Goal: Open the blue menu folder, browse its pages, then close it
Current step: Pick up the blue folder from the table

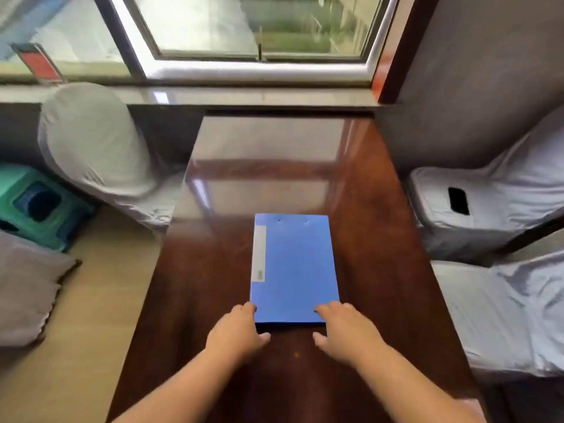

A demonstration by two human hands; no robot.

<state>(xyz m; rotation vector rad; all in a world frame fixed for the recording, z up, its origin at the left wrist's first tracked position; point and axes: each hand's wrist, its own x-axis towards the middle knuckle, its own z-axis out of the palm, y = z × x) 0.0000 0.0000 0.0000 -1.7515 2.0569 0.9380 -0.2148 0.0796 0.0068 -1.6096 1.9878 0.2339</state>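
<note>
From the head view, the blue menu folder (294, 267) lies closed and flat on the glossy dark wooden table (381, 270), its long sides running away from the person. A pale label strip (259, 253) runs along the cover's edge on the left hand's side, and two small dots sit near the far edge.

The left hand (236, 332) rests at the folder's near corner on its own side, fingers loosely spread and touching the corner, thumb lying on the table just in front of the near edge. It is open and clasps nothing. The right hand (343, 329) mirrors it at the other near corner: fingertips lie on top of the cover, the thumb on the table just short of the edge. It too is open, with no grip on the folder. Between the two hands, the folder's near edge shows dark in shadow.

Beyond the folder, past both hands, the table reflects a window (256, 35) above a sill. Out to the side of the left hand stand a grey-covered chair (91, 141) and a green plastic stool (36, 206). Out to the side of the right hand are more chairs in light grey covers (488, 209).
</note>
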